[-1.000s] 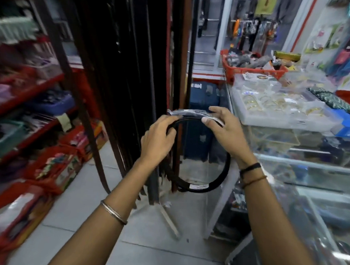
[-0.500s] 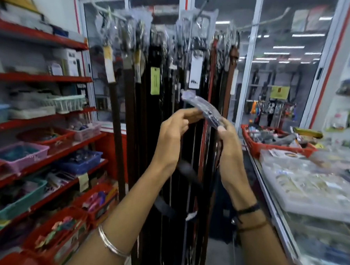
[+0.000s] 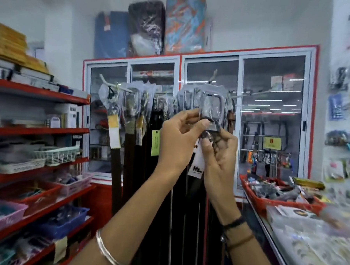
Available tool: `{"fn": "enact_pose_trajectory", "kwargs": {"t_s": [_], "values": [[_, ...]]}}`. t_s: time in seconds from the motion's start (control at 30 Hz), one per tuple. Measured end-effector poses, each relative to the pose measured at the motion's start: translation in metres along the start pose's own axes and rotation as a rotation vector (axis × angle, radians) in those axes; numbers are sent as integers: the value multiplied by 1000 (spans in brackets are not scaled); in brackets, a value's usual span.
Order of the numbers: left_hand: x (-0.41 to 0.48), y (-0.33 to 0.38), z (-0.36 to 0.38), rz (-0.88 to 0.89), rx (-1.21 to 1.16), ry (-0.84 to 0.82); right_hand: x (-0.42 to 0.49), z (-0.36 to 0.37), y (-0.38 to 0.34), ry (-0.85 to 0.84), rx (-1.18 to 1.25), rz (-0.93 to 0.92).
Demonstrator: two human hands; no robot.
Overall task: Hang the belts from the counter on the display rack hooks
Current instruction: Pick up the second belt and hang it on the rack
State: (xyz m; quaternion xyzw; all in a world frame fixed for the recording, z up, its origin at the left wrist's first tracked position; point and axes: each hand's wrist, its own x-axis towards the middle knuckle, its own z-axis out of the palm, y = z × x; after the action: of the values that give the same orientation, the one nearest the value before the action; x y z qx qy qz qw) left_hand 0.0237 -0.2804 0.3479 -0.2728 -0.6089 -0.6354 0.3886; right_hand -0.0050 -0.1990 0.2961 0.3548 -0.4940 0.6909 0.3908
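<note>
**Belt buckle up at hook height, not hung yet**

Belt (image 3: pixel 209 112) first: its plastic-wrapped buckle end is raised right in front of the row of wrapped buckles already hanging on the display rack (image 3: pixel 168 95). The strap drops away behind the wrists and I can't follow where it ends. Left hand (image 3: pixel 180 138) is pinching the wrapped buckle from the left, thumb against fingers near the top. Right hand (image 3: pixel 219 151) is closed on the lower part of the wrapping, fingers curled around it just under the buckle.

What's changed — a second ago the belt was a loose loop held low over the floor, then half a second ago it was coming up in front of the hanging straps, and now the buckle sits level with the metal hooks (image 3: pixel 119 87). So the carry seems basically done and it's down to the fiddly bit: finding the hole in the packaging and sliding it onto a prong. Can't tell whether it has caught on one; the hook behind the buckle is hidden by the hands and the plastic.

Further out there's a white tag (image 3: pixel 196 166) dangling between the wrists, red shelves (image 3: pixel 38 129) with baskets on the left, and the glass tabletop (image 3: pixel 282 239) on the right with a red basket (image 3: pixel 267 202) of stock — too blurred to say if more belts are waiting there.
</note>
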Motion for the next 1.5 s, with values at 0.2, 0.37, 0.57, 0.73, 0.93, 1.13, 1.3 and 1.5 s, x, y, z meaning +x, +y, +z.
{"fn": "enact_pose_trajectory", "kwargs": {"t_s": [0.2,0.37,0.57,0.73,0.93,1.13,1.3,1.5], "values": [[23,12,6,141,22,35,29,8,-8,66,-73,-124],[35,15,10,170,26,35,46,3,-6,22,-117,-145],[47,12,14,148,57,75,57,4,-9,5,-53,-112],[49,17,16,136,120,40,58,4,-7,16,-6,-85],[50,15,23,79,192,19,56,-4,-2,53,-24,-31],[45,0,22,45,201,14,52,-9,7,15,-100,50],[49,-7,16,90,352,-25,60,-19,16,-52,-180,104],[27,-11,15,180,543,7,53,-39,14,-111,-306,69]]}}
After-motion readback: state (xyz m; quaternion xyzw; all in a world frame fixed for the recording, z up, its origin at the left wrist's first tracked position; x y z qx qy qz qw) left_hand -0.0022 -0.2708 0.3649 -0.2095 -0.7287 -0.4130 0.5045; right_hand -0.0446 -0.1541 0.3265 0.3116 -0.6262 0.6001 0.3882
